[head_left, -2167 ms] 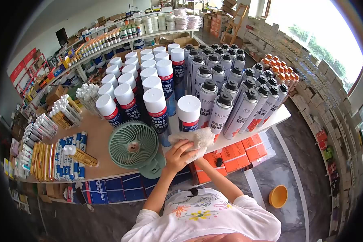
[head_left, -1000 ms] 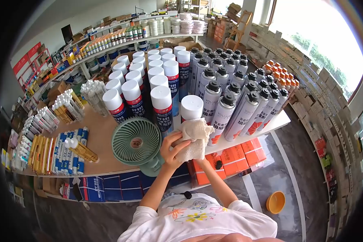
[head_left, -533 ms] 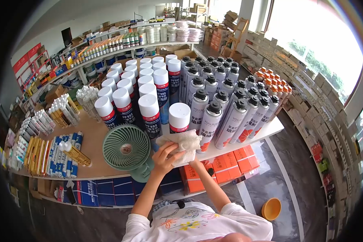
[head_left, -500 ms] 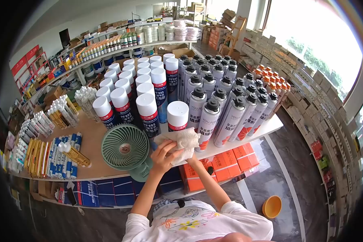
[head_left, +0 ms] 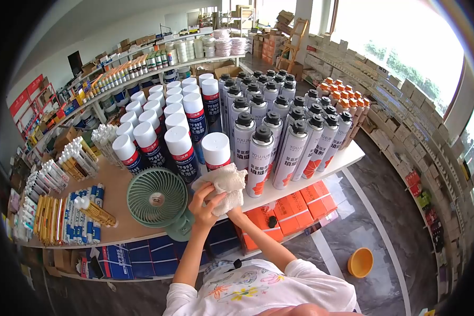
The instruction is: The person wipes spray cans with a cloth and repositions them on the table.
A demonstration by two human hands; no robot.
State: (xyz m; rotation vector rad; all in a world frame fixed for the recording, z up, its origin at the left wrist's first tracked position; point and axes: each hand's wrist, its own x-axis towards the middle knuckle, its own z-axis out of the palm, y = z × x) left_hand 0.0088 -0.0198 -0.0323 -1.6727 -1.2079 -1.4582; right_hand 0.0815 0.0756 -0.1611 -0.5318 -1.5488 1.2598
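Observation:
My left hand [head_left: 204, 205] is closed on a crumpled cream cloth [head_left: 224, 184], pressed against the front of a white-capped spray can [head_left: 216, 149]. The cloth covers most of that can below its cap. My right hand [head_left: 236, 215] is low at the cloth's right lower edge; its fingers are hidden behind the cloth, so what they grip does not show. To the left stand rows of white-capped blue cans [head_left: 179, 150], and to the right rows of silver cans with black tops [head_left: 260, 163]. A green fan [head_left: 157, 197] stands left of my left hand.
Sealant tubes [head_left: 81, 213] lie and stand on the table's [head_left: 116, 231] left part. Orange boxes [head_left: 295, 208] and blue boxes [head_left: 142, 258] sit below the tabletop. A yellow bucket [head_left: 360, 262] is on the floor at right. Long shelves [head_left: 405, 137] run along the right wall.
The view has shifted a little, so the table contents appear further left. Both hands stay by the same can, with the cloth still in my left hand and slightly reshaped.

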